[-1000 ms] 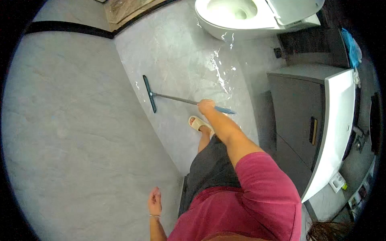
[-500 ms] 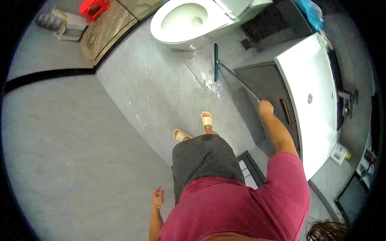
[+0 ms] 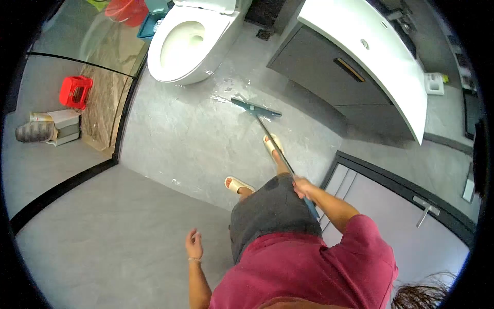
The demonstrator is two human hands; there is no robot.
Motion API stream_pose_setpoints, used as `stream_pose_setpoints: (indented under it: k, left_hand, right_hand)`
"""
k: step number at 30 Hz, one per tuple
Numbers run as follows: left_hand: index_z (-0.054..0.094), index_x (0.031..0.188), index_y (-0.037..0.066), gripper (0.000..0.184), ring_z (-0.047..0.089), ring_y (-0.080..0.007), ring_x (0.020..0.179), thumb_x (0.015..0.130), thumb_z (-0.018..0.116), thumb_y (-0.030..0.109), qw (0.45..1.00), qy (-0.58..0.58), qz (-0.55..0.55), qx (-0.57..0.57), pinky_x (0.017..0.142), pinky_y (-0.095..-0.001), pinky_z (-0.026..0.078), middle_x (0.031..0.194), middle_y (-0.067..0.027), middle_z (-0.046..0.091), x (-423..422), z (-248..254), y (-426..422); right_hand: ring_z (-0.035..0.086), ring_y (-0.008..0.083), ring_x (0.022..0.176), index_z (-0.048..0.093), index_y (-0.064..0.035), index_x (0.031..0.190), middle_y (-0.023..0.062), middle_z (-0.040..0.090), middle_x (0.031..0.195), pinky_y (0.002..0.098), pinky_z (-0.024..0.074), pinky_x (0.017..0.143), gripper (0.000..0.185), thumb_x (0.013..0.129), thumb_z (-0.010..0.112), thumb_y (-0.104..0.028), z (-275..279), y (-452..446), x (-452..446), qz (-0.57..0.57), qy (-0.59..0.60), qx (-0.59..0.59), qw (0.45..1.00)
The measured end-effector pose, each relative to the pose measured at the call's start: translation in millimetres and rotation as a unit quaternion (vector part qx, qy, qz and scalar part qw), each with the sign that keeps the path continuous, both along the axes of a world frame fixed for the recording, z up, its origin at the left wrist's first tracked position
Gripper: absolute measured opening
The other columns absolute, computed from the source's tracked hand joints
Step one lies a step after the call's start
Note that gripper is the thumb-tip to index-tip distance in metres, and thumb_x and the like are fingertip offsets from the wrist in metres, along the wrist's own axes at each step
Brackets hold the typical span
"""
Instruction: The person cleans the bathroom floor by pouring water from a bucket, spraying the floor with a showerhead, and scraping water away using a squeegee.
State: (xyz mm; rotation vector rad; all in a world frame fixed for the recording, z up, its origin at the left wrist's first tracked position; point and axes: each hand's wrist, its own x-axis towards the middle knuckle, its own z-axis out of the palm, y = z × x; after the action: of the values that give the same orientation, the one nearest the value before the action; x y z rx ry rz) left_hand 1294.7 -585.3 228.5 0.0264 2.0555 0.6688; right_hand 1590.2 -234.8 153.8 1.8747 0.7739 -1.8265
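My right hand (image 3: 303,188) is wrapped round the handle of a floor squeegee (image 3: 266,110), in front of my grey shorts. Its long handle slants away from me, and the dark blade lies across the wet floor (image 3: 206,129) just short of the toilet (image 3: 177,72). Small patches of water glisten around the blade. My left hand (image 3: 194,244) hangs at my side with loosely bent fingers and nothing in it; a bracelet circles the wrist.
A grey vanity (image 3: 329,77) with a white basin (image 3: 396,77) stands on the right, by a door (image 3: 401,211). Left, behind a glass partition, are a red stool (image 3: 76,92) and a red bucket (image 3: 126,11). A blue bin (image 3: 149,27) stands beside the toilet.
My right hand has drawn the squeegee back toward my body, and its blade has turned from lengthwise to crosswise. The view has swung, bringing the door into sight. My left hand still hangs free.
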Motion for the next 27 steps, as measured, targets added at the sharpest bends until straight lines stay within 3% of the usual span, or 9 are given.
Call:
stream_pose_setpoints:
  k: [4, 6, 9, 13, 16, 19, 22, 23, 27]
  left_hand:
    - [0.053, 0.096, -0.003, 0.031, 0.055, -0.0191, 0.076, 0.077, 0.053, 0.021, 0.994, 0.079, -0.029, -0.064, 0.068, -0.0281, 0.043, 0.087, -0.0148, 0.058, -7, -16, -95]
    - [0.054, 0.091, -0.004, 0.03, 0.054, -0.0177, 0.073, 0.077, 0.054, 0.022, 0.993, 0.06, -0.065, -0.074, 0.065, -0.0281, 0.043, 0.083, -0.0135, 0.058, 0, -34, -137]
    - [0.055, 0.089, -0.003, 0.029, 0.054, -0.0161, 0.067, 0.077, 0.054, 0.023, 0.99, -0.039, -0.016, -0.135, 0.061, -0.0268, 0.043, 0.078, -0.0113, 0.058, 7, -16, -111]
    - [0.054, 0.089, -0.002, 0.03, 0.053, -0.0131, 0.062, 0.077, 0.053, 0.024, 0.981, -0.082, -0.092, -0.151, 0.057, -0.0244, 0.042, 0.074, -0.0078, 0.057, -12, -5, -65]
    - [0.053, 0.094, -0.002, 0.034, 0.053, -0.0122, 0.063, 0.077, 0.054, 0.028, 0.981, -0.073, -0.151, -0.097, 0.057, -0.0239, 0.042, 0.074, -0.0062, 0.057, -54, -16, -24]
    - [0.052, 0.096, -0.002, 0.033, 0.051, -0.0112, 0.062, 0.079, 0.053, 0.026, 0.998, 0.01, -0.059, -0.027, 0.056, -0.0221, 0.042, 0.072, -0.0052, 0.055, -100, 1, 56]
    - [0.052, 0.096, -0.001, 0.031, 0.051, -0.0105, 0.061, 0.079, 0.053, 0.025, 0.998, 0.025, -0.046, -0.026, 0.056, -0.0217, 0.042, 0.072, -0.0056, 0.054, -143, -5, 98]
    - [0.052, 0.097, 0.0, 0.029, 0.052, -0.0112, 0.062, 0.08, 0.052, 0.024, 0.997, 0.006, -0.068, -0.032, 0.057, -0.0223, 0.043, 0.075, -0.0053, 0.055, -157, -5, 114]
    - [0.052, 0.098, 0.0, 0.029, 0.055, -0.0132, 0.066, 0.079, 0.052, 0.023, 0.996, -0.032, -0.061, -0.055, 0.06, -0.0246, 0.045, 0.076, -0.0049, 0.055, -186, -23, 169]
  right_hand:
    - [0.032, 0.0155, 0.032, 0.043, -0.0059, 0.062, 0.0048, 0.036, 0.044, 0.0305, 0.0254, 0.031, 0.048, 0.083, 0.028, -0.047, -19, -82, 100, 0.119, -0.106, -0.017, 0.987]
    - [0.033, 0.0161, 0.033, 0.044, -0.0048, 0.059, 0.006, 0.038, 0.043, 0.0307, 0.0262, 0.031, 0.053, 0.082, 0.028, -0.05, -32, -109, 125, 0.024, -0.053, -0.021, 0.998]
    - [0.034, 0.0163, 0.034, 0.045, -0.003, 0.059, 0.0064, 0.038, 0.043, 0.0316, 0.0286, 0.033, 0.057, 0.08, 0.031, -0.054, -42, -131, 109, 0.119, -0.162, -0.033, 0.979]
    - [0.036, 0.0172, 0.032, 0.046, -0.0022, 0.06, 0.0067, 0.037, 0.042, 0.0313, 0.0301, 0.033, 0.06, 0.078, 0.03, -0.058, -112, -150, 68, 0.012, -0.074, 0.013, 0.997]
    - [0.035, 0.0173, 0.03, 0.047, -0.0026, 0.06, 0.0067, 0.038, 0.04, 0.0316, 0.0314, 0.034, 0.061, 0.078, 0.03, -0.059, -162, -90, 7, 0.014, -0.096, -0.019, 0.995]
    - [0.041, 0.0218, 0.034, 0.049, -0.0005, 0.057, 0.0101, 0.043, 0.043, 0.0359, 0.0345, 0.038, 0.067, 0.078, 0.025, -0.06, -175, -8, -65, 0.027, -0.112, 0.031, 0.993]
    - [0.05, 0.0273, 0.043, 0.051, 0.0028, 0.055, 0.0137, 0.048, 0.048, 0.0403, 0.0377, 0.043, 0.073, 0.076, 0.025, -0.062, -227, 93, -134, -0.011, -0.172, 0.102, 0.98]
    - [0.052, 0.029, 0.047, 0.053, 0.0046, 0.063, 0.0157, 0.05, 0.052, 0.0411, 0.0392, 0.045, 0.072, 0.076, 0.027, -0.061, -195, 133, -157, -0.046, -0.098, 0.153, 0.982]
    - [0.049, 0.026, 0.039, 0.053, 0.0042, 0.065, 0.0136, 0.049, 0.048, 0.0365, 0.0383, 0.039, 0.068, 0.078, 0.028, -0.058, -246, 244, -213, -0.042, -0.163, 0.238, 0.957]
